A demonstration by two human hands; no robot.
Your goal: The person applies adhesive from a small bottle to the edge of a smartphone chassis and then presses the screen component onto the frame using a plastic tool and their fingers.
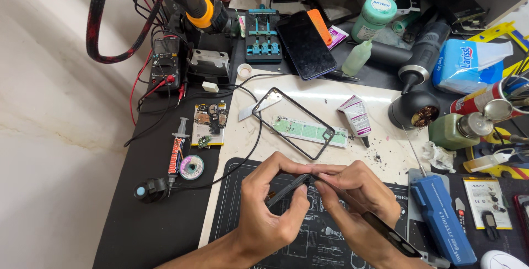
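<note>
1. The left hand (270, 203) pinches the upper end of a dark phone frame (341, 205), fingers closed on its edge, steadying it above the black work mat (231, 192).
2. The right hand (355, 192) grips the same frame from the other side (fingertips meeting the left's, likely to work the edge).
3. Beyond lie an empty black bezel (295, 123) and a white glue tube (357, 116).
4. Farthest, a green-lidded jar (373, 16) and a blue tissue pack (468, 62).
</note>
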